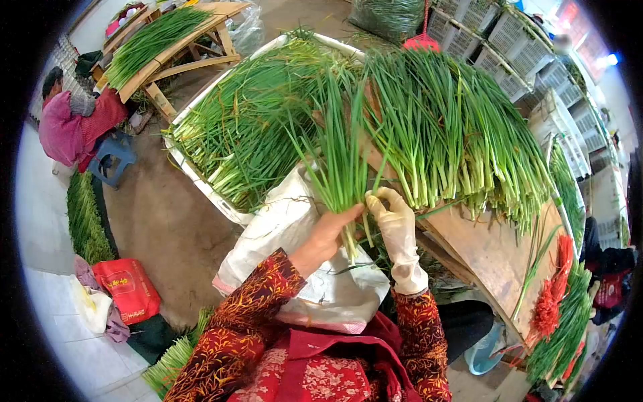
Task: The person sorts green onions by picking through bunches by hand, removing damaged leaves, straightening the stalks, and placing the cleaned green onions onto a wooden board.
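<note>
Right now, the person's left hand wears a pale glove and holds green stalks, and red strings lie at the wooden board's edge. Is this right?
Not quite: the head view shows the pale glove on the right hand, while the left hand is bare. The left hand does hold green stalks, and red strings do lie at the edge of the wooden board.

Blue plastic stool [114, 158] with a person [75, 126] in a dark pink top seated on it; nearer the camera than the stool, a red bag [127, 291] lies beside white cloth [96, 311]; far to the stool's right, stacked pale crates [514, 39] and a light-blue basin [481, 358]
</note>
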Demonstrator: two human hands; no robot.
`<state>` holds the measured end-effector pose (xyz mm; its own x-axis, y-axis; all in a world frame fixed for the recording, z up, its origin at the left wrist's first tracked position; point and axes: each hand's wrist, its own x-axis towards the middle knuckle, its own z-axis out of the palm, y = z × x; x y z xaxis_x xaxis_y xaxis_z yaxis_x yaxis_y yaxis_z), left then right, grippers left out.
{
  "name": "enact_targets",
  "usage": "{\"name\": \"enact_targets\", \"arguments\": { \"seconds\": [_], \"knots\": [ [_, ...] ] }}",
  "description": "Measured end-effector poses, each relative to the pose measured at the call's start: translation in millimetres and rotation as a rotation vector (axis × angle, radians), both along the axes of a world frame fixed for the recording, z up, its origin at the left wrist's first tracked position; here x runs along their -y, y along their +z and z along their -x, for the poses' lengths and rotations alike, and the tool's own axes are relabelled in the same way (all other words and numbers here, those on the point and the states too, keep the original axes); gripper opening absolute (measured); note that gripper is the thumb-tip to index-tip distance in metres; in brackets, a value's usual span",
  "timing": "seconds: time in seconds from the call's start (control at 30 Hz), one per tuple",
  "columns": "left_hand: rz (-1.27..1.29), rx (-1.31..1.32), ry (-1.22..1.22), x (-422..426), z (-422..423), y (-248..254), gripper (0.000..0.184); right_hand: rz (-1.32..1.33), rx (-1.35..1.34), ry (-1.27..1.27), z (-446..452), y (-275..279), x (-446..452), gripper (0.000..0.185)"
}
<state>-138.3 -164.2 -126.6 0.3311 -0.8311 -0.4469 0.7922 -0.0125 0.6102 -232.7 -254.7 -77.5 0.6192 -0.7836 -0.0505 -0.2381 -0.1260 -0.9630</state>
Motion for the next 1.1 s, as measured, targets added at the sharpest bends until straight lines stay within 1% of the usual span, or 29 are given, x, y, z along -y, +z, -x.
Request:
{"name": "enact_targets", "arguments": {
  "seconds": [0.03, 0.07, 0.1, 0.13, 0.17, 0.2, 0.23, 0.3, 0.33, 0.37, 0.4, 0.43, 0.47, 0.5, 0.57, 0.6, 0.67, 0.7, 0.77, 0.8, 0.83, 0.87, 0.9, 0.93, 1.0, 1.03, 1.1],
  "knots": [
    [0.002, -0.001, 0.001, -1.7, -4.6, -0.6, 0.026, -0.169, 0.149, 0.016, 3.0, 3.7, -2.9, 0.014],
    [0.079, -0.004, 0.054, -3.9, -12.3, -0.5, 0.026, -0.338, 0.297, 0.033, 6.5, 5.3, -6.1, 0.013],
    [0.156, -0.007, 0.107, -5.0, -20.0, -0.1, 0.027, -0.337, 0.294, 0.034, 11.9, 4.1, -8.8, 0.013],
    [0.225, -0.029, 0.219, -5.2, -26.2, 14.8, 0.027, -0.372, 0.285, 0.151, 19.7, 2.8, -10.8, 0.012],
    [0.207, -0.013, 0.303, -4.9, -36.9, 24.4, 0.027, -0.407, 0.273, 0.269, 27.8, 1.4, -12.6, 0.012],
    [0.265, 0.088, 0.285, -7.8, -59.3, 17.8, 0.027, -0.399, 0.168, 0.432, 36.0, -1.0, -14.1, 0.017],
    [0.159, 0.134, 0.459, -11.7, -69.1, 33.4, 0.025, -0.269, -0.288, 0.667, 44.9, 0.6, -9.4, 0.026],
    [0.224, 0.251, 0.589, -18.5, -94.8, 33.7, 0.027, 0.43, -0.467, 0.806, 46.7, 16.6, -6.2, 0.024],
    [0.223, 0.252, 0.588, -16.9, -95.5, 34.8, 0.027, 0.512, -0.322, 0.585, 43.4, 22.3, 0.2, 0.03],
    [0.299, 0.214, 0.569, -14.7, -94.0, 36.8, 0.032, 0.526, -0.289, 0.398, 37.3, 36.0, 9.7, 0.024],
    [0.375, 0.176, 0.551, -12.1, -91.4, 39.2, 0.038, 0.716, -0.455, 0.251, 26.7, 52.4, 18.3, 0.022],
    [0.32, 0.162, 0.484, -9.1, -80.8, 41.7, 0.04, 0.857, -0.504, 0.169, 23.1, 46.3, 33.8, 0.021],
    [0.269, 0.151, 0.417, -6.1, -65.8, 43.4, 0.041, 0.973, -0.754, 0.131, 18.2, 45.4, 44.0, 0.024],
    [0.278, 0.11, 0.333, -1.9, -54.6, 31.8, 0.038, 1.036, -0.899, 0.118, 14.0, 36.0, 52.9, 0.025],
    [0.227, -0.02, 0.24, 6.5, -30.6, 19.9, 0.026, 1.107, -1.06, 0.116, 5.3, 32.9, 51.3, 0.024],
    [0.221, -0.022, 0.21, 9.9, -20.7, 17.5, 0.023, 1.112, -1.061, 0.122, 5.2, 32.9, 51.2, 0.024],
    [0.167, -0.029, 0.152, 16.2, -7.3, 15.2, 0.026, 1.043, -0.95, 0.106, 9.9, 30.6, 46.9, 0.021],
    [0.135, -0.021, 0.126, 21.1, -3.5, 10.8, 0.027, 1.042, -0.949, 0.112, 12.5, 32.1, 41.6, 0.021],
    [0.094, -0.051, 0.134, 25.5, 4.0, 18.1, 0.03, 0.743, -0.592, 0.194, 22.8, 41.2, 25.1, 0.023],
    [0.087, -0.055, 0.113, 27.2, 5.9, 16.6, 0.03, 0.72, -0.493, 0.198, 26.8, 43.0, 13.9, 0.022],
    [0.079, -0.058, 0.09, 27.0, 7.2, 16.0, 0.03, 0.583, -0.496, 0.189, 28.0, 45.7, 2.1, 0.025],
    [0.078, -0.058, 0.105, 25.4, 8.9, 16.3, 0.027, 0.513, -0.499, 0.197, 28.4, 43.8, -1.6, 0.026],
    [0.072, -0.057, 0.102, 23.4, 8.0, 13.0, 0.027, 0.445, -0.502, 0.204, 29.2, 42.4, -3.6, 0.028],
    [0.079, -0.06, 0.056, 21.0, 5.2, 7.2, 0.025, 0.442, -0.502, 0.202, 27.4, 38.6, -2.6, 0.028],
    [0.128, -0.047, 0.009, 18.8, 5.7, -3.3, 0.021, 0.321, -0.218, 0.027, 19.7, 19.4, 4.5, 0.032],
    [0.129, -0.043, 0.003, 15.9, 7.9, -3.2, 0.021, 0.267, -0.124, 0.011, 15.3, 3.6, 7.1, 0.033],
    [0.044, -0.068, 0.023, 11.0, 8.7, 1.4, 0.023, -0.026, -0.052, 0.033, 10.6, -9.5, 8.3, 0.03]
  ]
}}
